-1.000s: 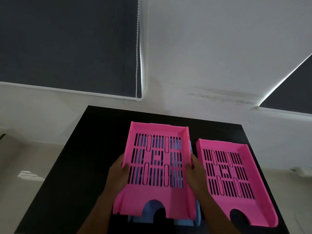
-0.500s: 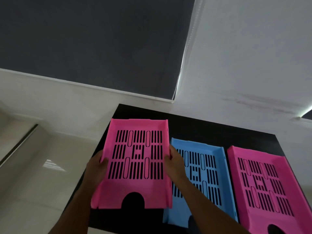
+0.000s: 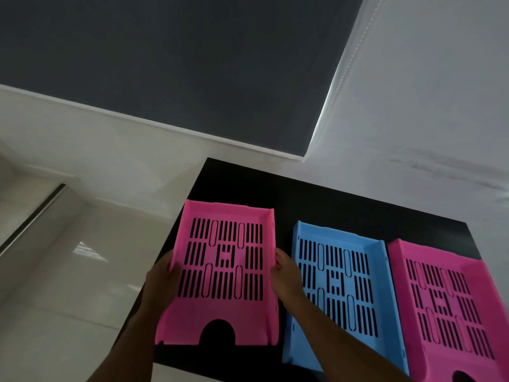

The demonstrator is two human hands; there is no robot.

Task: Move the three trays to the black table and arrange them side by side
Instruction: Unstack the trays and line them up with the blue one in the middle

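Three slotted plastic trays are over the black table (image 3: pixel 325 199). A pink tray (image 3: pixel 220 321) is at the left, near the table's left edge; my left hand (image 3: pixel 161 282) grips its left wall and my right hand (image 3: pixel 286 277) grips its right wall. Whether it rests on the table or hovers just above it I cannot tell. A blue tray (image 3: pixel 371 260) lies in the middle, my right forearm crossing its near left part. Another pink tray (image 3: pixel 484 293) lies at the right, touching the blue one and cut off by the frame edge.
The table stands against a white wall under a dark roller blind (image 3: pixel 192 64). Pale glossy floor tiles (image 3: pixel 68 285) lie to the left of the table. A strip of bare table runs behind the trays.
I lifted the pink tray off the blue tray and carried it left. It now sits lower beside the blue one, with a gap between them. My view has swung left.
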